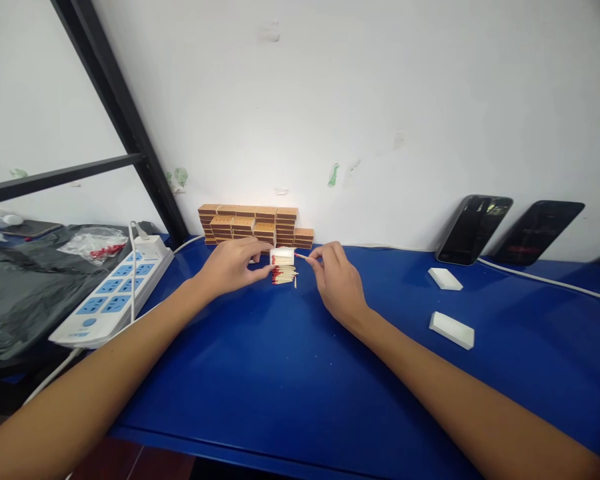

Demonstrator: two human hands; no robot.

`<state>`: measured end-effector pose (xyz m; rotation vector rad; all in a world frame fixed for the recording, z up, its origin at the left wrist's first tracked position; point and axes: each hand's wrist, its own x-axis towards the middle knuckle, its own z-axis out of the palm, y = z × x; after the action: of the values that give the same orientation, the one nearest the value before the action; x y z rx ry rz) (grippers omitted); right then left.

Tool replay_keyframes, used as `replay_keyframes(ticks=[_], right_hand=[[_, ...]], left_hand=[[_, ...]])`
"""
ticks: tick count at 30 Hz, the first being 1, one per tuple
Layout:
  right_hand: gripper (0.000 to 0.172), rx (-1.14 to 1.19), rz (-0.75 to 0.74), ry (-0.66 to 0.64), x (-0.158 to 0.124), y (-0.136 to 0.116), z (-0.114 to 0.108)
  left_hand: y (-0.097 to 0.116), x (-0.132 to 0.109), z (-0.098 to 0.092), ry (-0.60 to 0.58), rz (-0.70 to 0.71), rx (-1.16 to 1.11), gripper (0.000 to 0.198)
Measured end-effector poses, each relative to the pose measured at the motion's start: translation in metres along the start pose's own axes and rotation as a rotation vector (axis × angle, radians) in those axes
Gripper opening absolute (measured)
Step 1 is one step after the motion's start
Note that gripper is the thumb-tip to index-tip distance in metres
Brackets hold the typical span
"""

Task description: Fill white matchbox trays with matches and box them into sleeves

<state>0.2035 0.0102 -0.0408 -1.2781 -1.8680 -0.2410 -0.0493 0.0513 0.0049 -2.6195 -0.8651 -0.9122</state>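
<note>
A small white matchbox tray (283,253) lies on the blue table, with some matches inside it. My left hand (231,265) grips the tray's left end between thumb and fingers. Just in front of the tray is a pile of loose matches (283,275), their red heads toward the left. My right hand (338,280) pinches a single match (301,256) between thumb and forefinger. This match points left, its red head close to the tray's right end. Behind the tray, brown matchboxes (260,217) stand stacked against the wall.
At the left sits a white power strip (111,291) beside a dark plastic bag (25,287). Two white trays (452,330) lie on the right of the blue table (280,387). A phone (475,229) leans on the wall, its reflection or another phone beside it.
</note>
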Motion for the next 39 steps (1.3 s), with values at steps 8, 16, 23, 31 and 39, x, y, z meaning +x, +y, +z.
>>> replay_keyframes(ticks=[8, 16, 23, 31, 39], right_hand=[[0.022, 0.04, 0.044, -0.044, -0.0009, 0.0001, 0.0007], [0.024, 0.051, 0.058, -0.062, -0.0005, -0.0018, 0.001], [0.027, 0.034, 0.043, -0.075, -0.0009, -0.0018, 0.0027], [0.029, 0.028, 0.026, -0.082, -0.0012, -0.003, 0.0022], [0.031, 0.039, 0.023, -0.078, -0.0015, -0.0026, 0.0021]], left_hand=[[-0.0002, 0.0001, 0.0, -0.016, -0.003, 0.02, 0.028], [-0.0002, -0.0008, 0.0009, -0.029, -0.011, 0.02, 0.029], [0.0004, -0.0006, 0.0003, -0.04, -0.016, 0.021, 0.03], [-0.0007, -0.0009, 0.0017, -0.045, -0.017, 0.027, 0.03], [-0.0003, -0.0014, 0.0013, -0.051, -0.022, 0.016, 0.031]])
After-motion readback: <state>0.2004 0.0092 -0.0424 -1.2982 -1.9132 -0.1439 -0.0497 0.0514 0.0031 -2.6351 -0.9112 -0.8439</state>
